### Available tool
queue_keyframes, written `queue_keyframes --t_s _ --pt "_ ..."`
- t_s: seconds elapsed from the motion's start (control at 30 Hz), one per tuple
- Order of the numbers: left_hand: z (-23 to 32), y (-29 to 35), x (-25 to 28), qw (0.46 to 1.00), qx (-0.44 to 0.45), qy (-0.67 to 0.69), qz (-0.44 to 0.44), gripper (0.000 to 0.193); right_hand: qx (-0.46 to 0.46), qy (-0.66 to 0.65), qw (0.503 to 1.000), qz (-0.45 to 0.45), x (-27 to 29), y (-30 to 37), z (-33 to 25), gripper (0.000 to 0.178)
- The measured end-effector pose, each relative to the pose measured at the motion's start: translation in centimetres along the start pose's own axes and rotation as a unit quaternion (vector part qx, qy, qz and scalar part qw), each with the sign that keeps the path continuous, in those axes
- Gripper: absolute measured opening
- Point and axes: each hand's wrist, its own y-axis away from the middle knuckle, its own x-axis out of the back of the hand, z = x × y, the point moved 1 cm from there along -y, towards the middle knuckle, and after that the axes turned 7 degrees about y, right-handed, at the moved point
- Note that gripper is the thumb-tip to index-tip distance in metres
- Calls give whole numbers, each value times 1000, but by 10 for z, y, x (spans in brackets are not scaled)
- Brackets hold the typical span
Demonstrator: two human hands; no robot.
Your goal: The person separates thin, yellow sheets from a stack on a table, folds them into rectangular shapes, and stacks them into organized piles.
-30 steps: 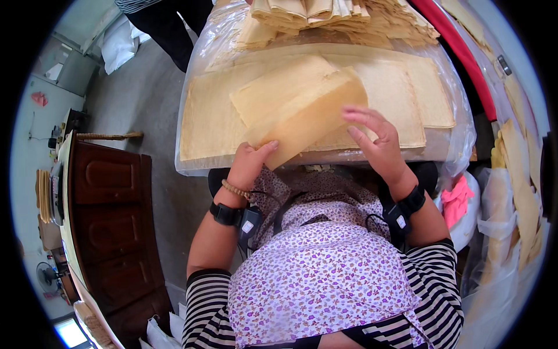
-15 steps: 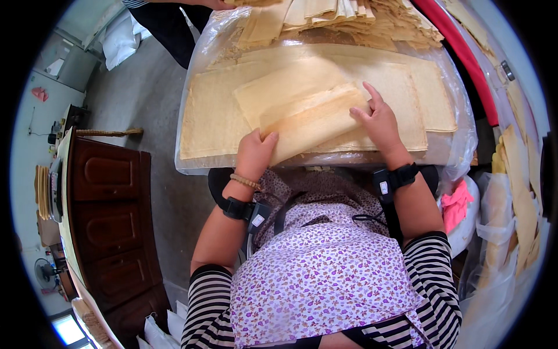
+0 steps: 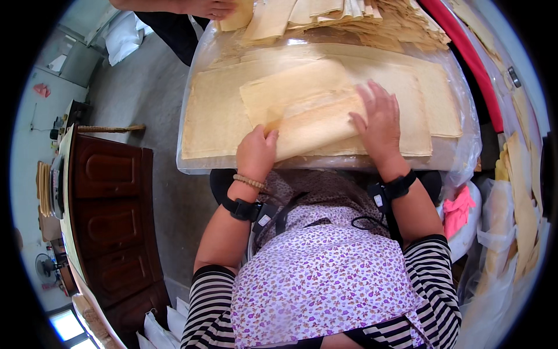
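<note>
A thin pale-yellow sheet (image 3: 314,125), like tofu skin, lies folded over itself at a slant near the front edge of the table. My left hand (image 3: 256,152) pinches the fold's left end between thumb and fingers. At the other end, my right hand (image 3: 381,125) has its fingers stretched out and slightly blurred, with the thumb apart beside the fold. Beneath the folded piece, wide flat sheets (image 3: 212,125) of the same material overlap each other. My palms hide parts of the fold's ends.
Plastic film (image 3: 462,154) covers the table. Behind the flat sheets is a heap of folded sheets (image 3: 349,17). Another person's hand (image 3: 212,8) rests on sheets at the far left. A dark wooden cabinet (image 3: 110,198) stands left; a pink cloth (image 3: 459,210) lies on a white sack at right.
My right hand's fingers have stretched out over the fold's right end. My left hand keeps its hold. The other person's hand has come further into view at the far left.
</note>
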Motion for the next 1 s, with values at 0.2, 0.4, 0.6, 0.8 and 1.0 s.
queue_keyframes --t_s 0.2,0.4,0.6,0.8,1.0 --pt "12 1 5 999 -9 -36 2 31 181 -128 949 -223 -5 21 -25 55" --pt "39 6 23 938 -220 -160 214 50 194 -126 941 -246 0 0 -21 54" --pt "28 -19 17 931 -329 -124 -100 49 162 -158 953 -201 -7 -19 5 39" --pt "-17 -11 63 941 -120 173 -266 26 14 -354 882 -312 20 -5 44 19" --pt "-17 -8 45 877 110 440 -156 27 -270 -548 748 -261 -23 13 42 27"
